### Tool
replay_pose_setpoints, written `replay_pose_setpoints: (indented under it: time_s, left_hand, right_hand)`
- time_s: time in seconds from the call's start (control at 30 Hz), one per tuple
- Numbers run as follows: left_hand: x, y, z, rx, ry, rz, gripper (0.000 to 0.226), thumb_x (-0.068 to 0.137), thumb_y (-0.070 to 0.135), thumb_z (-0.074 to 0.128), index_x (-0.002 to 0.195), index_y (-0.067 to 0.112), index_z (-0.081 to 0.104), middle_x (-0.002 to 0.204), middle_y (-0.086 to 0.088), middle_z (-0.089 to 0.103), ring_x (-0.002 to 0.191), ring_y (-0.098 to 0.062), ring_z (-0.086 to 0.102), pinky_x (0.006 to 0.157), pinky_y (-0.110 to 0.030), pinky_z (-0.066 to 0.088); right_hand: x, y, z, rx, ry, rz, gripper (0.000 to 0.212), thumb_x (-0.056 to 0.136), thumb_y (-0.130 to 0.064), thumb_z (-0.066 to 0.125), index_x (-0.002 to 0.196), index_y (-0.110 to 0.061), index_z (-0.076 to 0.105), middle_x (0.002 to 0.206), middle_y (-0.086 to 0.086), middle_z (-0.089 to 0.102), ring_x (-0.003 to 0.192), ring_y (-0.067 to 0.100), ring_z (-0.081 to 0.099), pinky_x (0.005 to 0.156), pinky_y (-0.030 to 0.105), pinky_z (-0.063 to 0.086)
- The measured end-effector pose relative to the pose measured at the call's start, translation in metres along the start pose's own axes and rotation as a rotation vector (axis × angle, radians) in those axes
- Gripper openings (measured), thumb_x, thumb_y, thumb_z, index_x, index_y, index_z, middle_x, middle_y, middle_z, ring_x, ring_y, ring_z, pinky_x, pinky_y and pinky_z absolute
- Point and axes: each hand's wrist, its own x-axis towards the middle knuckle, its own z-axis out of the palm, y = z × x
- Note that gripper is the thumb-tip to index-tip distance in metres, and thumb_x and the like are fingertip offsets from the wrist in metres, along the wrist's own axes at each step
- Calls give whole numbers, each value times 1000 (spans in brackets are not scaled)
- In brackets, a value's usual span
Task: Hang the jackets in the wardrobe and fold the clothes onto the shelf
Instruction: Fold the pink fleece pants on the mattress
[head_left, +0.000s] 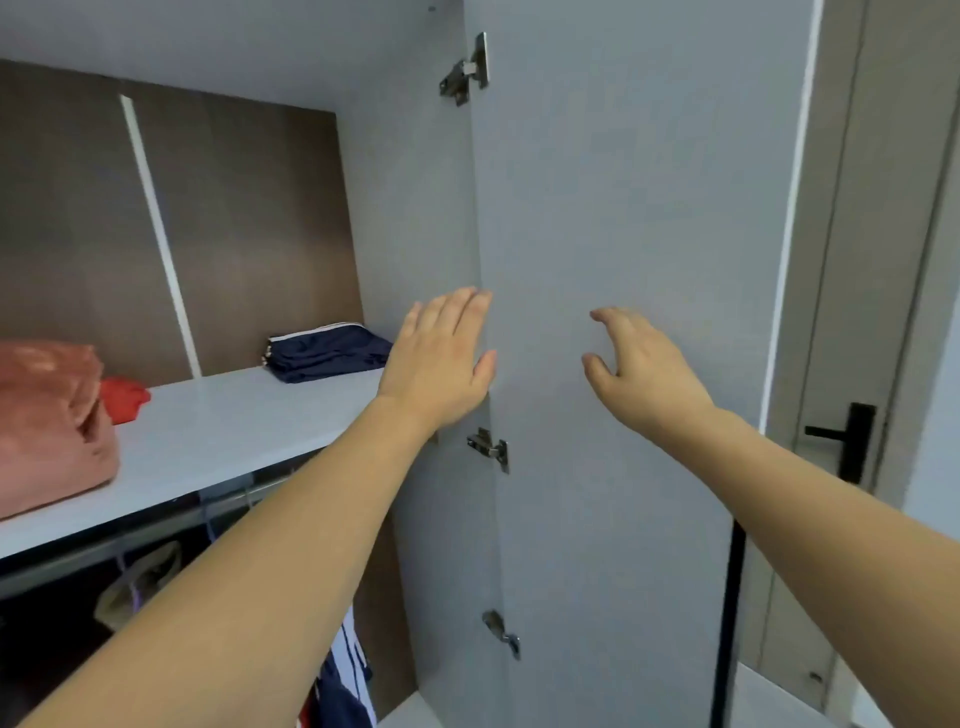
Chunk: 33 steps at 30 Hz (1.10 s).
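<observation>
Both arms are stretched out toward the open wardrobe door (623, 208), which is grey and swung out on the right side of the view. The left hand (441, 358) is flat with its fingers (457, 312) straight and close together, right up at the hinge edge of the door, and it has nothing in it. Whether the palm is actually touching the panel I can't tell. The right hand (639, 369) is spread over the door's inner face with the fingers loosely bent and apart, thumb sticking out to the left, also holding nothing.

Three metal hinges run down the door edge: one at the top (467, 70), one just below the left hand (488, 449), and one lower down (501, 631).

On the shelf (234, 431) to the left there's a folded navy piece of clothing with white trim (327, 351) sitting at the far right corner, against the wardrobe's side wall. Over on the left end is a folded pink bundle (47, 421) with something red (124, 397) just behind it, touching it.

Below the shelf, a navy and white jacket (343, 675) hangs in the dark lower section, partly hidden by the left forearm. A tan piece of clothing (140, 582) hangs further left.

Off to the right is a room door with a black handle (841, 436).
</observation>
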Motion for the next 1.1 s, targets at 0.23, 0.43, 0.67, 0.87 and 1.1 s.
replay_pose_setpoints:
  time_s: [0.23,0.43,0.67,0.87,1.1]
  left_hand:
    - [31,160,3,-219,269,256,64,93,31,56,150,8,38,150,-13,42,141,-33,36,120,-56,18]
    - [75,333,4,-334,370,397,64,92,32,57,148,8,39,147,-15,45,141,-35,34,119,-59,18]
    - [109,537,27,-537,252,454,62,96,34,50,151,12,35,153,-12,36,145,-33,25,122,-55,9]
    - [143,698,72,-646,177,610,61,97,34,50,152,12,33,151,-12,35,143,-34,29,121,-56,10]
    - [164,910,146,-827,29,793,62,98,34,49,153,11,31,153,-11,33,143,-32,28,121,-55,9]
  right_hand:
    - [-88,98,-115,-179,400,-23,53,89,-8,58,140,-2,46,143,13,49,133,28,43,114,35,28]
    - [-160,204,-215,-307,410,123,53,90,-14,57,141,-7,45,145,10,48,132,27,44,112,33,28]
    - [-258,343,-322,-443,392,395,52,93,-16,55,143,-9,43,148,6,45,136,26,41,114,37,28]
    - [-327,460,-371,-508,406,584,48,95,-16,54,142,-9,44,146,5,46,135,25,41,113,37,29]
    - [-419,602,-414,-573,392,863,46,97,-19,52,141,-11,43,146,4,46,133,23,43,111,32,29]
